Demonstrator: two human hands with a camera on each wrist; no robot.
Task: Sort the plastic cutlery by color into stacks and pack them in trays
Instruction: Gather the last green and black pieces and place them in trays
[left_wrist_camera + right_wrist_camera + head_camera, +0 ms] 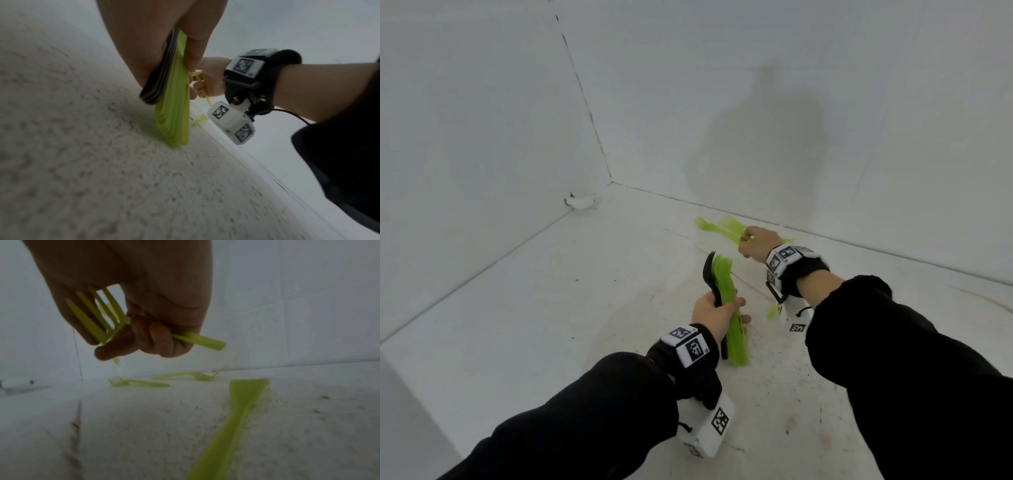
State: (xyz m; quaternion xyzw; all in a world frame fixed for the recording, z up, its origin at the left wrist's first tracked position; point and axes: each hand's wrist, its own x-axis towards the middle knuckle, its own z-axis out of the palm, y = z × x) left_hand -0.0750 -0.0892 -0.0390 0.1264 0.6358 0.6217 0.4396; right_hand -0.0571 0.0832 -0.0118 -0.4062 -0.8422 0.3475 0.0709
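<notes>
My left hand (717, 313) grips a thick stack of green cutlery (734, 322) with a few black pieces (709, 274) on its left side; the handle ends rest on the white surface (172, 129). My right hand (755, 245) is farther back near the wall, fingers curled round a green fork (98, 321) lifted above the surface, tines pointing up past the fingers. Two green forks (139, 383) (191, 376) lie on the surface by the wall beyond it. Another green piece (232, 421) lies flat under my right wrist.
The white table (551, 308) is bounded by white walls on the left and at the back, meeting in a corner (611, 181). A small white lump (582, 201) sits at the foot of the left wall. No trays are in view.
</notes>
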